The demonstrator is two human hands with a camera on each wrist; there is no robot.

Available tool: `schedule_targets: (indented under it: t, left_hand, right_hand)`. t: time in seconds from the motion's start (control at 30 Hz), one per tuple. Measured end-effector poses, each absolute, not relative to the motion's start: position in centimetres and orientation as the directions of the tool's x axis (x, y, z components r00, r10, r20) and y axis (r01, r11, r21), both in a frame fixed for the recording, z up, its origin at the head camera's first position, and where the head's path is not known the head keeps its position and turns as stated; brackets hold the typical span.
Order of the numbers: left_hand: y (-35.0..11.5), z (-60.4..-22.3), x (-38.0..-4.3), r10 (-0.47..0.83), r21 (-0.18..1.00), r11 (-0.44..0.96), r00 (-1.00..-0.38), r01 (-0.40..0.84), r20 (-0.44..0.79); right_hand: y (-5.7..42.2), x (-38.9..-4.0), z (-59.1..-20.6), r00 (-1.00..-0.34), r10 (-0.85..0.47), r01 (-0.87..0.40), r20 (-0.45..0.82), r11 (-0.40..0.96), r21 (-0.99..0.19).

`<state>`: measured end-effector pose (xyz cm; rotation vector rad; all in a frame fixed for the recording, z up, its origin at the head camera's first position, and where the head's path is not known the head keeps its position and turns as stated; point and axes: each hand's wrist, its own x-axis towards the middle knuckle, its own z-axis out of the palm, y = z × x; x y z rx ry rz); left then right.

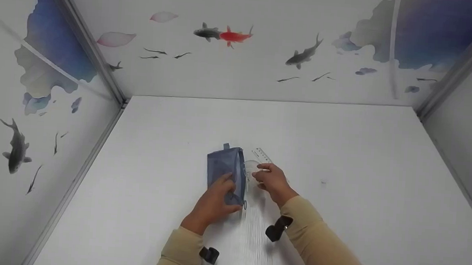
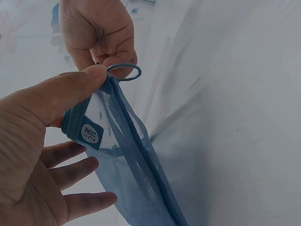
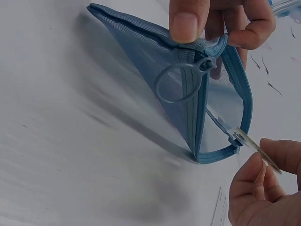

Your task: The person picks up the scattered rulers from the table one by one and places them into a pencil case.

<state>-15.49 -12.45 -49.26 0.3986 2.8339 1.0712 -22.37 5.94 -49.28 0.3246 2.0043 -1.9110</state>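
A blue mesh zipper pouch (image 1: 221,164) stands tilted on the white table, its mouth open towards the right. My left hand (image 1: 214,199) pinches the pouch near the zipper end, thumb on the edge by the ring pull (image 3: 176,82); its other fingers spread along the side in the left wrist view. In my right hand (image 1: 274,184), thumb and fingers pinch a thin clear protractor (image 1: 251,166). Seen from the right wrist, the protractor (image 3: 258,150) is nearly edge-on, with its far end at the pouch's mouth. A pale label (image 2: 90,133) shows on the pouch.
A clear ruler (image 1: 262,154) lies on the table just beyond my right hand. White walls painted with fish surround the table (image 1: 343,148) at the back and sides. A small pale mark (image 1: 323,182) is on the tabletop to the right.
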Motion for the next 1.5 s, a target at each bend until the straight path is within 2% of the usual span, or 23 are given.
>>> schedule_targets:
  t: [0.43, 0.97, 1.5]
  left_hand:
    - [-12.6, -49.2, -15.5, 0.275, 0.660, 0.720, -0.961, 0.215, 0.013]
    - [-12.6, -49.0, -15.5, 0.282, 0.660, 0.715, -0.959, 0.231, 0.031]
    - [-12.7, -49.0, -15.5, 0.281, 0.656, 0.717, -0.959, 0.237, 0.039]
  right_hand:
    - [4.8, -22.0, -49.9, -0.903, -0.080, 0.423, -0.423, 0.022, -0.906]
    - [3.8, -21.8, -50.4, -0.896, -0.035, 0.440, -0.442, 0.057, -0.896]
    - [3.4, -21.5, -50.8, -0.894, -0.060, 0.437, -0.443, 0.095, -0.894]
